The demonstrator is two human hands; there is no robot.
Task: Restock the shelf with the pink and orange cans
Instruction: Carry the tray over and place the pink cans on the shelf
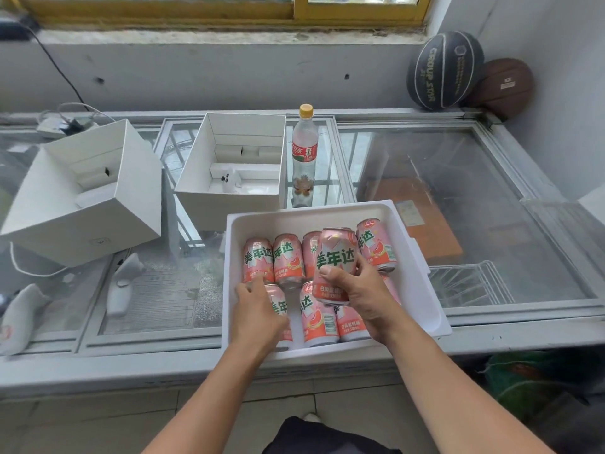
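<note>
A white foam tray [422, 290] sits on the glass freezer lid and holds several pink cans lying on their sides. My right hand [363, 299] grips one pink can [334, 260], lifted upright above the others in the tray. My left hand [258, 314] reaches into the tray's near left corner, its fingers curled over a lying pink can [278, 306]. Three more pink cans [288, 257] lie side by side at the tray's far left, and another pink can [376, 244] lies at the far right.
Two open white cardboard boxes [82, 204] [235, 165] stand on the freezer lid [474, 198] at left and centre. A clear plastic bottle [304, 149] stands behind the tray. Two basketballs [445, 70] rest in the far right corner. White fabric pieces [121, 283] lie at left.
</note>
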